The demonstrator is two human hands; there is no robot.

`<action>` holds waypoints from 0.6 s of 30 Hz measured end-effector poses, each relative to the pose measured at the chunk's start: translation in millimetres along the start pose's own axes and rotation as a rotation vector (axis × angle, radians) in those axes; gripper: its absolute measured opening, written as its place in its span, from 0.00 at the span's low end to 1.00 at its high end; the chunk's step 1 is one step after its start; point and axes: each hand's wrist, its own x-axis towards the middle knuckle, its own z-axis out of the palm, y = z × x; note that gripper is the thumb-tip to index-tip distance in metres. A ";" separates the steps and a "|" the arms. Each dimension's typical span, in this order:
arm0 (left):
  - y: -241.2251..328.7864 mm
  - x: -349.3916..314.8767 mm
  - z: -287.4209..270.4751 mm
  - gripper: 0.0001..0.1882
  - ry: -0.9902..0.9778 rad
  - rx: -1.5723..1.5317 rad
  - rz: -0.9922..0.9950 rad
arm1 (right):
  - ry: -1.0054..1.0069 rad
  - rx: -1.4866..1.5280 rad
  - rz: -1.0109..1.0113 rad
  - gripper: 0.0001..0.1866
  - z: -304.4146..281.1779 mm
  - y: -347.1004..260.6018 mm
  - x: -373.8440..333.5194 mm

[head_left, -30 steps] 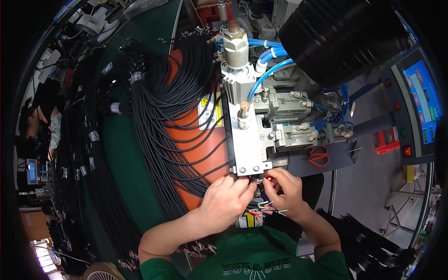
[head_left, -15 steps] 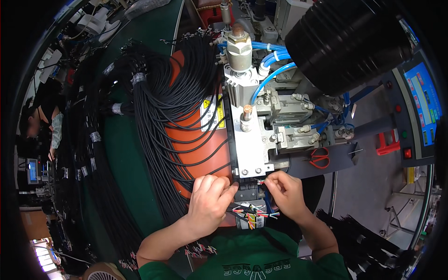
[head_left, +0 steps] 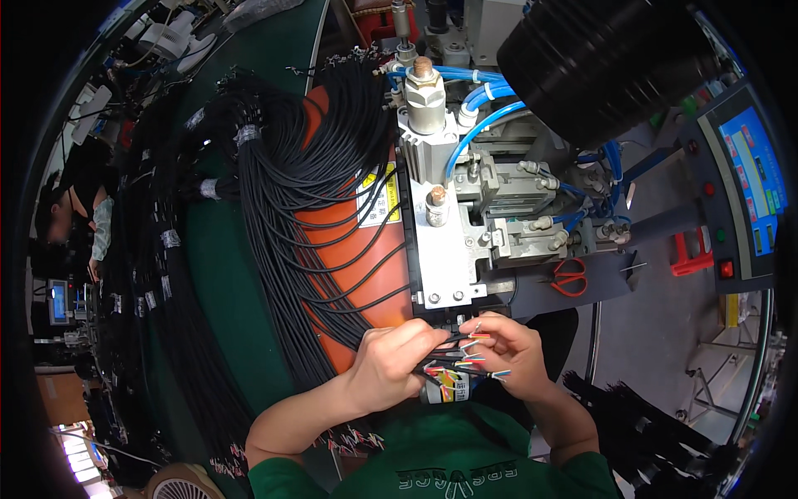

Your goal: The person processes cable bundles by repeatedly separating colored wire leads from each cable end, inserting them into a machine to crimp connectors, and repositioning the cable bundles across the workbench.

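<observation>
My left hand is closed round a few black cables just in front of the machine. Their stripped ends fan out to the right in red, yellow, white and blue wires. My right hand is at these ends, with thumb and forefinger curled about the coloured wires of one cable; the exact contact is partly hidden. Behind both hands stands a metal pneumatic machine with a pale top plate and blue air hoses. Several black cables run from its left edge over an orange surface.
Thick bundles of black cables cover the green table on the left. Red-handled scissors lie right of the machine. A control screen stands at far right, and a black ribbed tube hangs above. Another person sits far left.
My left hand has moved right and slightly down and now grips the loose cables. My right hand has come down from the machine's front edge to their coloured wire ends.
</observation>
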 end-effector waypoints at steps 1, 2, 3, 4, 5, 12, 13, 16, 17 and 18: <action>0.7 3.1 0.3 0.25 -0.026 -0.016 -0.031 | 0.001 -0.001 0.000 0.15 -1.5 -0.3 -0.5; 0.0 6.0 1.3 0.22 0.013 -0.116 -0.029 | 0.000 0.026 0.039 0.14 -4.2 -0.9 -0.9; -0.6 6.1 2.0 0.22 0.011 -0.116 -0.028 | 0.000 0.055 0.077 0.13 -5.7 -1.0 -0.4; -1.5 5.5 2.8 0.20 0.035 -0.137 -0.054 | 0.017 0.082 0.093 0.11 -2.7 -2.4 1.9; -1.7 4.8 3.6 0.19 0.058 -0.158 -0.081 | 0.018 0.084 0.092 0.11 0.0 -1.9 2.1; 7.4 7.5 4.8 0.15 0.076 0.194 0.163 | 0.185 0.349 0.239 0.11 1.9 -1.6 5.5; 8.8 6.4 3.6 0.14 0.064 0.362 0.275 | 0.118 0.359 0.295 0.10 -1.7 -1.9 8.0; 5.6 2.5 5.7 0.15 0.075 0.440 0.363 | -0.069 0.255 0.410 0.07 -10.3 -7.7 13.0; 6.5 1.4 5.0 0.16 0.062 0.450 0.363 | -0.071 0.254 0.411 0.07 -7.4 -9.9 13.4; 9.5 4.7 5.4 0.15 0.060 0.396 0.296 | -0.024 0.055 0.296 0.05 -4.0 -11.5 13.6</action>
